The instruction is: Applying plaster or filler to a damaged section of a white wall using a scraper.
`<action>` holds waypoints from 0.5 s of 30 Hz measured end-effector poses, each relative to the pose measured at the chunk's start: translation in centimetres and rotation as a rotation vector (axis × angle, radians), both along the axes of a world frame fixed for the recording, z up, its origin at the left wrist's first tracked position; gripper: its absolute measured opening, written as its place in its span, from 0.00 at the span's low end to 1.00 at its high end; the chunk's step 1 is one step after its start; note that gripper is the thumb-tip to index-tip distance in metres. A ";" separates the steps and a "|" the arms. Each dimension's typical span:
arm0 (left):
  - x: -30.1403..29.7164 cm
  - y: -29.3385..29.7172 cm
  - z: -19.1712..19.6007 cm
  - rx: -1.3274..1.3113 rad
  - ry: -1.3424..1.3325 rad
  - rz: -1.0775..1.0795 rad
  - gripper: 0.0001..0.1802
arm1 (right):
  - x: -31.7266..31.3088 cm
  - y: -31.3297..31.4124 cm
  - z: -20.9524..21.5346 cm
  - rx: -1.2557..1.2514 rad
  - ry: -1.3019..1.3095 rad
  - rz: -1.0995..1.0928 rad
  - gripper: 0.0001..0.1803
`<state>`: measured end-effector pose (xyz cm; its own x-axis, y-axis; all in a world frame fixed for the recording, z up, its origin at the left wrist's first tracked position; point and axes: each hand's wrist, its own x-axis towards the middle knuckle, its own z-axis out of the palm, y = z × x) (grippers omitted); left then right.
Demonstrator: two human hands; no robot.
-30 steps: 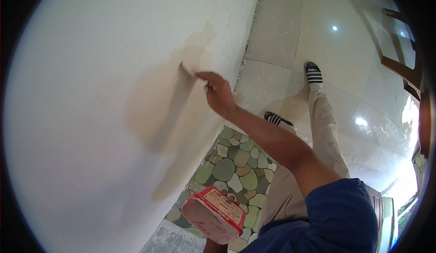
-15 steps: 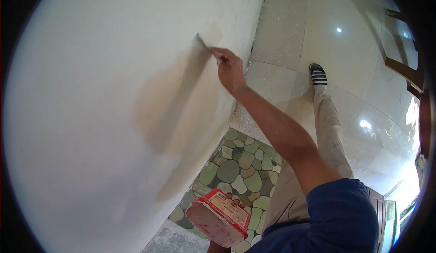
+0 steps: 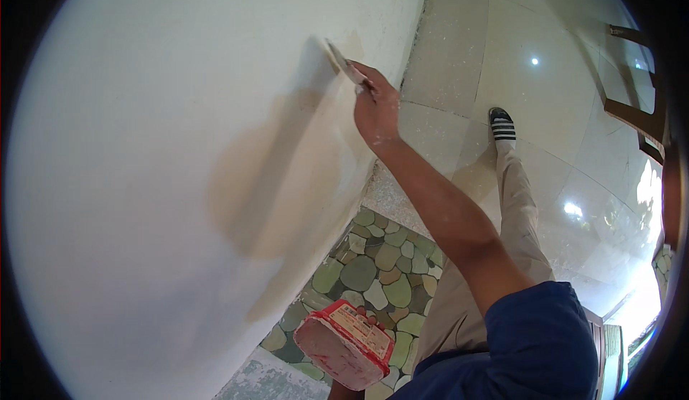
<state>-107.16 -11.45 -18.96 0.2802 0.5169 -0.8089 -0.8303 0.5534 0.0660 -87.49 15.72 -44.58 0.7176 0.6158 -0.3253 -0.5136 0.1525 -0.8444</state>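
Observation:
My right hand (image 3: 377, 109) is closed around the handle of a putty knife (image 3: 339, 58) in front of the white wall (image 3: 129, 149). The blade points up and left, its edge close to the wall; whether it touches cannot be made out. Low in the view, my left hand (image 3: 369, 317) holds a red plastic tub (image 3: 343, 350) smeared with pale paste. Only some of its fingers show past the tub's labelled side. A beige patch (image 3: 237, 177) spreads over the wall below the knife, crossed by my arm's shadow.
Light floor tiles (image 3: 531, 106) run along the wall's foot, at the right. A pebble-patterned mat (image 3: 377, 264) lies on the floor between the wall and my legs. My foot in a striped black slipper (image 3: 502, 124) stands on the tiles. Brown wooden furniture (image 3: 639, 119) is at the far right.
My right hand has shifted slightly right, and the putty knife's tip has moved up and right with the blade turned more upright. My left hand and the tub have stayed nearly in place.

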 end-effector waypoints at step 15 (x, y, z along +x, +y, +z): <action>-2.7 -1.7 -0.5 -0.074 -0.038 0.013 0.37 | -4.2 -3.7 -1.6 -0.004 0.177 0.303 0.13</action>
<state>-109.91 -13.14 -19.43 0.3055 0.4595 -0.8340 -0.8384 0.5450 -0.0069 -91.72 12.02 -46.20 0.4346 0.7908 -0.4309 -0.6734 -0.0324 -0.7386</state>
